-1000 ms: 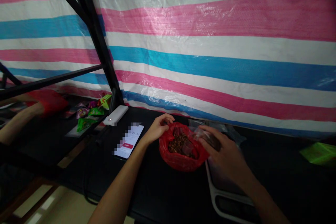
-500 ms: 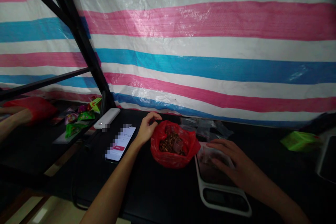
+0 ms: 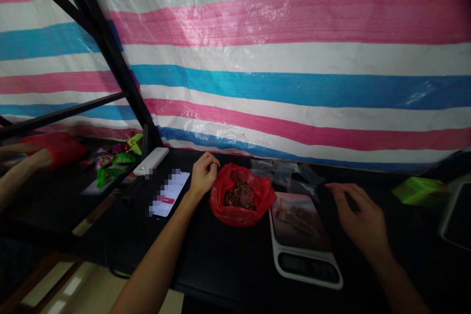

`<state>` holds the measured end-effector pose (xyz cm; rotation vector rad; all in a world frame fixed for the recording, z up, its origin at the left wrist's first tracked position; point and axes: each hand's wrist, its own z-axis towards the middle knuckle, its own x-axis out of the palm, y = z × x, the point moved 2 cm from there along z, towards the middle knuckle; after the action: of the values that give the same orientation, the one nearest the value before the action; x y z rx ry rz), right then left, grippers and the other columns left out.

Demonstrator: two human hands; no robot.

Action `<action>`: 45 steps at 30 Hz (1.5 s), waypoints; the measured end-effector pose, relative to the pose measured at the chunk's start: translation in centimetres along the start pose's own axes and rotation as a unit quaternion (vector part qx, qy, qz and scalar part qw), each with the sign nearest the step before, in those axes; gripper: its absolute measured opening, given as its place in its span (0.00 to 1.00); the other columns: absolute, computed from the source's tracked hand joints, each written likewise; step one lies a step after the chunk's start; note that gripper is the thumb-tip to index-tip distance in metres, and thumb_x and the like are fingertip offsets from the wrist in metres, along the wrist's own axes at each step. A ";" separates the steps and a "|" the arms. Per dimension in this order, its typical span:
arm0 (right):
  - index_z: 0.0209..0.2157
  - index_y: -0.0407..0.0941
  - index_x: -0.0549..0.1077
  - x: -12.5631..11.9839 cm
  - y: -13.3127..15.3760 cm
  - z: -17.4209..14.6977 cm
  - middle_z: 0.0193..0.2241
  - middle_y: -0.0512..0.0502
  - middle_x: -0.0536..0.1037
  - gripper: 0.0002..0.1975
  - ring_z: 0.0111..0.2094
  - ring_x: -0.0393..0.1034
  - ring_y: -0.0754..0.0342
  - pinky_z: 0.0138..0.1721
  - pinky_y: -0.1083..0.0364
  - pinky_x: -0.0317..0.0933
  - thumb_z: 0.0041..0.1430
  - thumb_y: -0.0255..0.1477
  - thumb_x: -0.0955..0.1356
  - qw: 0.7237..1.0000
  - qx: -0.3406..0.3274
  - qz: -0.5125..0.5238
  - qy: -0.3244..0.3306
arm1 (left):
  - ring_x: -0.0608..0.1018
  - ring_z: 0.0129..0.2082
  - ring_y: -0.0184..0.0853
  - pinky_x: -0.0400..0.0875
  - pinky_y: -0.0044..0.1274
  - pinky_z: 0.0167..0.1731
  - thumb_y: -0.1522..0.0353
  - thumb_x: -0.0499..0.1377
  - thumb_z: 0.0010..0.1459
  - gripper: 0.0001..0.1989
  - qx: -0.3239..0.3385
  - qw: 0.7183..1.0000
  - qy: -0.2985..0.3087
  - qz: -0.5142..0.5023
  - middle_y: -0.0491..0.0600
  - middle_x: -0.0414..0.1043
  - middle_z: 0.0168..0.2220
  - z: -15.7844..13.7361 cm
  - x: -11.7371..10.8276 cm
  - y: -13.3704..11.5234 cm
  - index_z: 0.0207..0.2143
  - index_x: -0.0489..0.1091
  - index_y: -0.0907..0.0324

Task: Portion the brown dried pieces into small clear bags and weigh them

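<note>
1. A white kitchen scale [image 3: 305, 250] is sitting near the front edge of the dark table [image 3: 228, 265]. Its little screen is too dark to read.
2. A small clear bag [image 3: 294, 216] with something brown inside is lying on the scale's plate. I cannot tell what the brown stuff is.
3. The person's right hand [image 3: 358, 218] is hanging over the table just beside the scale, fingers spread loose, gripping nothing. The arm is running out of the bottom of the picture.
4. The left hand [image 3: 203, 176] is pinching the rim of a red plastic bag [image 3: 241, 198], with the fingers curled tight on it.
5. The red bag is lying open, between the scale and a lit phone [image 3: 170, 199]. Brown bits and a small cup [image 3: 246, 196] are sitting in it.
6. The phone's screen is partly blurred.
7. Clear empty bags [image 3: 287, 174] are piling up behind the scale, hard to count.
8. Far left, another person's arm [image 3: 22, 171] is reaching in, cut off at the edge.
</note>
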<state>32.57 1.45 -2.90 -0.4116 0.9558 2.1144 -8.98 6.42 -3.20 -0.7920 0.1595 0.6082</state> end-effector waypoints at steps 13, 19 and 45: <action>0.44 0.51 0.77 2.0 1.3 -1.0 0.42 0.46 0.80 0.10 0.46 0.74 0.45 0.49 0.47 0.67 0.69 0.37 0.65 0.988 -0.035 0.029 0.150 | 0.74 0.29 0.32 0.66 0.24 0.29 0.79 0.53 0.58 0.14 0.023 0.999 -0.018 0.023 0.46 0.70 0.28 0.0 -0.3 -0.1 0.24 0.70 0.57; 0.52 0.52 0.75 2.7 3.6 -1.9 0.51 0.44 0.79 0.15 0.53 0.73 0.43 0.54 0.42 0.67 0.65 0.37 0.68 0.969 -0.021 0.020 0.245 | 0.74 0.29 0.33 0.65 0.24 0.28 0.78 0.53 0.58 0.13 0.019 0.999 -0.017 0.030 0.46 0.70 0.28 -0.1 -0.3 0.0 0.24 0.70 0.57; 0.63 0.49 0.68 10.6 13.4 4.8 0.56 0.40 0.78 0.29 0.56 0.74 0.42 0.58 0.43 0.65 0.60 0.23 0.68 0.933 -0.136 0.045 0.330 | 0.73 0.28 0.32 0.64 0.24 0.29 0.79 0.52 0.58 0.14 0.002 0.999 -0.011 0.039 0.45 0.69 0.28 -0.1 -0.6 0.6 0.25 0.71 0.57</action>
<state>15.64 4.73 1.12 -1.3024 1.0485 2.2352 -9.81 6.37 -3.44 -0.7782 0.1725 0.6904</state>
